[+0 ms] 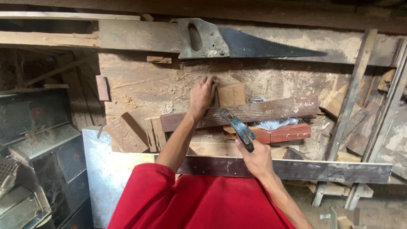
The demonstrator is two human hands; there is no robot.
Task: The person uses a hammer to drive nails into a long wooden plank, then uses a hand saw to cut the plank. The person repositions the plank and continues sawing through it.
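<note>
Left hand (202,94): reached forward over the dusty workbench (140,87), fingers curled down on the near-left edge of a pale wood block (231,94); whether they truly gripped it or only pressed on it could not be told. The block sat on the bench just behind a long dark plank (271,109) that lay crosswise.

Right hand (256,160): fingers closed around the handle of a hammer (238,126), whose metal head pointed forward and left, over the dark plank and close in front of the block.

Surroundings, as seen:
- Handsaw (237,42), grey handle at left, toothed blade running right, laid along the back of the bench, well apart from both hands.
- Reddish board (288,132) and crumpled clear plastic (273,124), just beneath and in front of the dark plank.
- Square offcut (125,133) and smaller scraps, left of the left forearm.
- Dark batten (322,170), crosswise along the near edge, between the person and the work; the right wrist passed over it.
- Leaning slats (352,101) and stacked offcuts, far right.
- Sawdust-covered machine (38,140), far left.
- Red garment (199,203), bottom of view.
</note>
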